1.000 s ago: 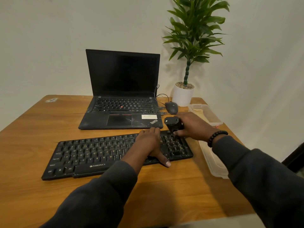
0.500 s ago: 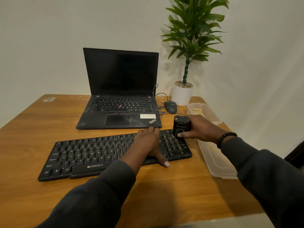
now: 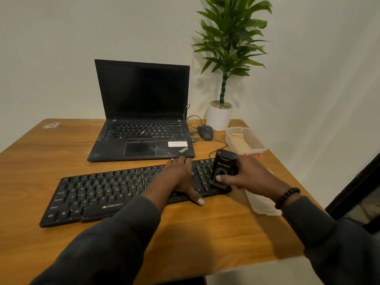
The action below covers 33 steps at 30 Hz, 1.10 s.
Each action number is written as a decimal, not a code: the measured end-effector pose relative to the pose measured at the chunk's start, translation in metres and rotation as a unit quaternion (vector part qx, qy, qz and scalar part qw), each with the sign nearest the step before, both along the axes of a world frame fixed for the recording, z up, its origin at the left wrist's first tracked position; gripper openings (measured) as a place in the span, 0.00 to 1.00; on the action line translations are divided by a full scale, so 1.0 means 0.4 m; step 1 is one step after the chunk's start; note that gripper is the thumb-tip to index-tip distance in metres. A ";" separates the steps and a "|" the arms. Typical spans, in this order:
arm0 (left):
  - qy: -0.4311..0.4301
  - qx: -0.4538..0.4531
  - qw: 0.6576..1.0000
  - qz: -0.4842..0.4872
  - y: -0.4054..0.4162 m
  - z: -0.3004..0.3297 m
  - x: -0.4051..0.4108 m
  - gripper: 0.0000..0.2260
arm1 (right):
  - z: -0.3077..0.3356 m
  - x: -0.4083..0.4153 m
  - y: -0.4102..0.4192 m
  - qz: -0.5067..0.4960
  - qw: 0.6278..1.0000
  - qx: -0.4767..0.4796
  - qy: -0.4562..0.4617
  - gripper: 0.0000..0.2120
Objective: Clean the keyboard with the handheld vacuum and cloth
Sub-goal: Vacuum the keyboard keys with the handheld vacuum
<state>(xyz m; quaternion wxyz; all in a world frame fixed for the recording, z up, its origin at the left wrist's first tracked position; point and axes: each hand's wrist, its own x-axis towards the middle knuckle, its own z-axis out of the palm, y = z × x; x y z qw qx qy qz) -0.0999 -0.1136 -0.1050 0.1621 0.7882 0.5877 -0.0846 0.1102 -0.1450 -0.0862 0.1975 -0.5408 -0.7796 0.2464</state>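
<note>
A black keyboard [image 3: 98, 194] lies across the wooden desk [image 3: 205, 233] in front of me. My left hand [image 3: 178, 177] rests flat on its right-centre keys, with the thumb over the front edge. My right hand [image 3: 248, 177] grips a small black handheld vacuum [image 3: 224, 165], which stands upright with its brush end on the keys at the keyboard's right end. A pale cloth [image 3: 238, 138] lies inside a clear plastic container [image 3: 257, 150] at the right rear.
An open black laptop [image 3: 141, 112] stands behind the keyboard, with a wired mouse [image 3: 205, 131] beside it. A potted plant [image 3: 222, 114] is in the back right corner. A clear lid [image 3: 261, 204] lies under my right wrist near the desk's right edge.
My right hand has drawn the vacuum from the keyboard's far right corner toward me, down onto the right-end keys. My left hand has stayed on the keyboard.
</note>
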 end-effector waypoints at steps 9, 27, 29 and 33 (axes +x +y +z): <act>0.018 -0.009 0.999 -0.028 0.001 -0.002 -0.031 0.60 | -0.028 -0.093 0.006 0.049 0.997 0.037 -0.050 0.19; 0.033 -0.007 0.999 -0.035 0.008 -0.010 -0.030 0.62 | -0.093 -0.111 -0.168 -0.124 0.985 0.057 0.104 0.20; 0.036 -0.007 0.999 -0.037 0.008 -0.009 -0.031 0.63 | -0.111 -0.130 -0.173 -0.199 0.964 0.104 0.142 0.17; 0.035 -0.002 0.999 -0.035 0.012 -0.012 -0.033 0.62 | -0.129 -0.183 -0.184 -0.199 0.963 0.114 0.143 0.16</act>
